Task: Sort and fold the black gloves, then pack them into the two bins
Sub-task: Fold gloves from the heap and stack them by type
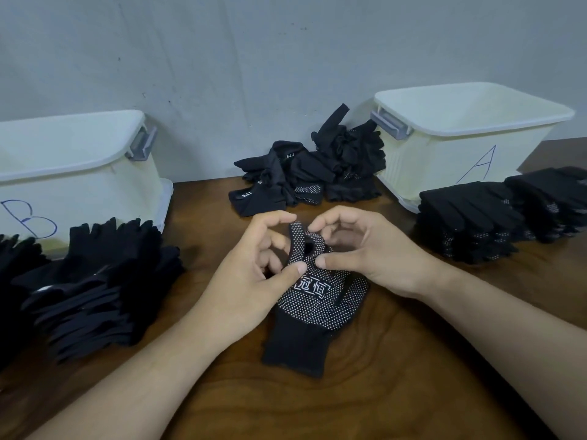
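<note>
Where the wooden worktop (397,392) meets the wall, bin B (95,201) and bin A (444,160) flank an unsorted glove pile (311,166). Centre, the dotted glove (317,303) lies palm-up; left hand (251,281) and right hand (371,252) pinch its fingers with curled fingertips. Fold best by aligning fingers flat first. Legible: "B", "A", "5.11", "冠恒".

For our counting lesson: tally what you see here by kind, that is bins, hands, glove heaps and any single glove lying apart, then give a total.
White bins: 2 (bin B, bin A)
Hands: 2 (left hand, right hand)
Glove heaps: 3 (left heap, middle heap, right heap)
Single gloves: 1 (dotted glove, pinched by both hands)
Total: 8
</note>
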